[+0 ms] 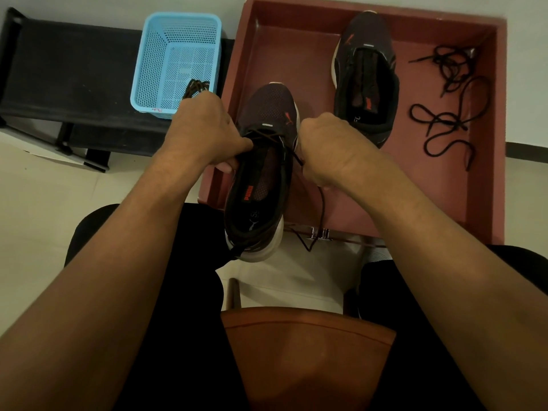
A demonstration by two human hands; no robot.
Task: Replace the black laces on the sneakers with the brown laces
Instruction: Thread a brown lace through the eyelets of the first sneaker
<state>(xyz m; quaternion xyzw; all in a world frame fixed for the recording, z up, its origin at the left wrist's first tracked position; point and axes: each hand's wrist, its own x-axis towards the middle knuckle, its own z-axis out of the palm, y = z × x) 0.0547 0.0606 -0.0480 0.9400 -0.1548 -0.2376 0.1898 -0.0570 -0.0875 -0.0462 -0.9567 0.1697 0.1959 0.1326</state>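
Two hands hold the near sneaker up over the near rim of a reddish-brown tray, toe pointing away and the opening facing the camera. The left hand grips the shoe's left side, fingers curled under the collar and the thumb pressed in by the lowest eyelets. The right hand is closed in a fist just beside the shoe's right edge, pinching a brown lace. This lace crosses the lowest eyelets, runs taut to the fist, then hangs below it down to the tray's near rim, where it ends in a loose loop. The upper eyelets carry no lace.

Inside the tray, the second sneaker lies flat at the far side, unlaced, its toe pointing away. To its right, well apart from it, the black laces lie in loose tangles on the tray floor.

Left of the tray stands a light blue plastic basket on a black bench; a coiled spare brown lace sits in the basket's near right corner, just beyond the left hand. A wooden chair seat shows between the person's black-clad legs.
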